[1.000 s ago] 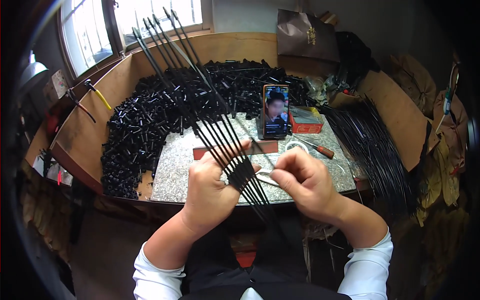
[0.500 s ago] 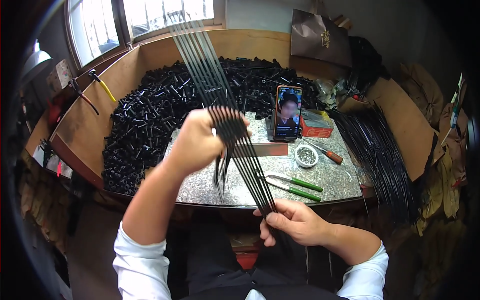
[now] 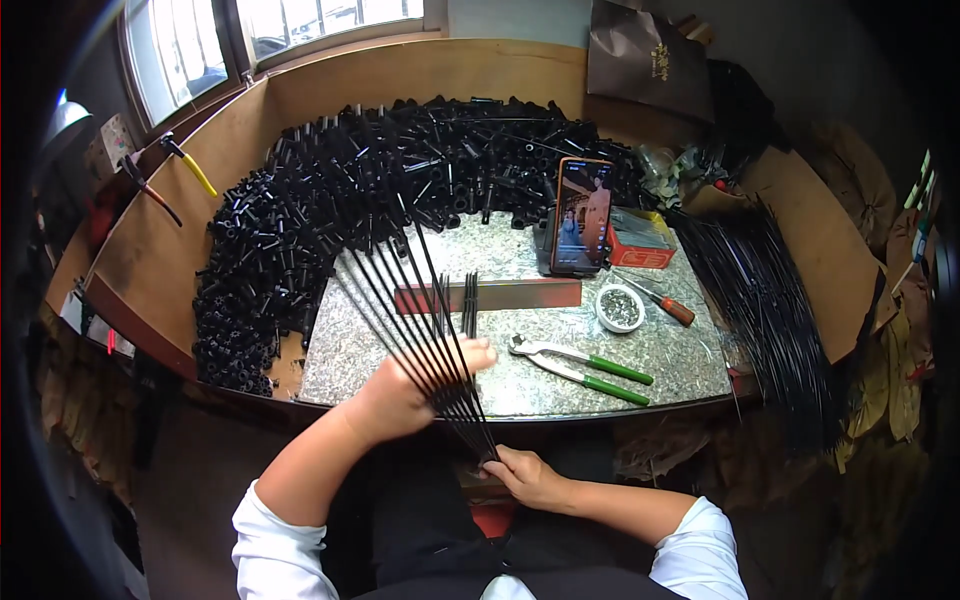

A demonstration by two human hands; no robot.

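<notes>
Both my hands are at a fan of thin black rods (image 3: 410, 318), which spreads toward the far side above the bench. My right hand (image 3: 530, 480) pinches the rods together at their near end, over my lap. My left hand (image 3: 395, 400) is closed around the fan higher up. The rods cross in front of it, so part of its grip is hidden; its fingertips show to their right. Beyond the fan, several short black rods (image 3: 470, 300) lie across a flat metal bar (image 3: 540, 293) on the speckled bench top (image 3: 340, 375).
Black tubular pieces (image 3: 270, 240) are heaped behind and left. Green-handled pincers (image 3: 585, 370), a white cup of small metal bits (image 3: 620, 308), a screwdriver (image 3: 670, 305), a propped phone (image 3: 583, 215) and a red box (image 3: 640, 240) stand right. Long black rods (image 3: 770, 310) lie beyond.
The rods have come down and toward me, now fanned more widely. My left hand has moved lower, nearer my right hand, which has shifted left. The short rods on the bar now show.
</notes>
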